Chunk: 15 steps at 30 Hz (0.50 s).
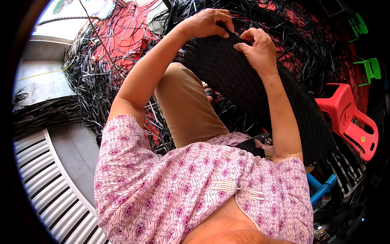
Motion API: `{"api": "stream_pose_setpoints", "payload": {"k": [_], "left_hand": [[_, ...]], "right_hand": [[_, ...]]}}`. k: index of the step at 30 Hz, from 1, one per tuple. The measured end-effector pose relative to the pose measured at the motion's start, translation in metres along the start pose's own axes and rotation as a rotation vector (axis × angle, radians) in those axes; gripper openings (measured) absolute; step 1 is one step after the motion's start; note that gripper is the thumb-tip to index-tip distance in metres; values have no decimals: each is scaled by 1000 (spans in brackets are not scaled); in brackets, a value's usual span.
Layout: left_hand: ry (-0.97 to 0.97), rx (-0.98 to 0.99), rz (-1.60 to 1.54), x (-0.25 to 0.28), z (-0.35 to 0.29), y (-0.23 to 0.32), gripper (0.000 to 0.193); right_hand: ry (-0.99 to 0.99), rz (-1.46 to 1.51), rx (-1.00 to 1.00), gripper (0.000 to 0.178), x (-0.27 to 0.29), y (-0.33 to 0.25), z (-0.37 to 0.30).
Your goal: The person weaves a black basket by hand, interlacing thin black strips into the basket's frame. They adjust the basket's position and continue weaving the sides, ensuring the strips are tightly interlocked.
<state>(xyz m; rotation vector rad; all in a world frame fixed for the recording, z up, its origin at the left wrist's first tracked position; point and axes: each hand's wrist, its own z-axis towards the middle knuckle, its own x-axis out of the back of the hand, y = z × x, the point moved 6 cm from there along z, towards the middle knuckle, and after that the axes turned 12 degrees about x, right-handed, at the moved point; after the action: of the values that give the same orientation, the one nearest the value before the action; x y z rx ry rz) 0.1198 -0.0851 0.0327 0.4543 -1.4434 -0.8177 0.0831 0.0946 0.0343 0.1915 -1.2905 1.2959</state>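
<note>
Reaching beyond the brown-trousered leg (187, 105) to the upper edge of the black woven panel (239, 77), set just right of that leg. Curling the left hand (209, 23) and the right hand (260, 46) there, thumbs near fingertips; too dark to tell whether pinching anything. With black strips (91, 85) heaped left of the leg, and a red plastic chair (340, 106) well to its right.

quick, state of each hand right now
Left hand: curled at the edge of the black woven panel; grip unclear.
Right hand: partly curled at the same edge; grip unclear.
</note>
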Motion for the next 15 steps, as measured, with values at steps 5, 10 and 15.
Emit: {"api": "stream_pose_setpoints", "payload": {"k": [5, 10, 15], "left_hand": [[30, 220, -148, 34, 1, -54, 22], [12, 376, -26, 47, 0, -86, 27], [14, 408, 112, 52, 7, -84, 39]], "right_hand": [[159, -79, 126, 33, -1, -5, 2], [188, -170, 204, 30, -11, -11, 8], [213, -105, 165, 26, -17, -15, 16]]}}
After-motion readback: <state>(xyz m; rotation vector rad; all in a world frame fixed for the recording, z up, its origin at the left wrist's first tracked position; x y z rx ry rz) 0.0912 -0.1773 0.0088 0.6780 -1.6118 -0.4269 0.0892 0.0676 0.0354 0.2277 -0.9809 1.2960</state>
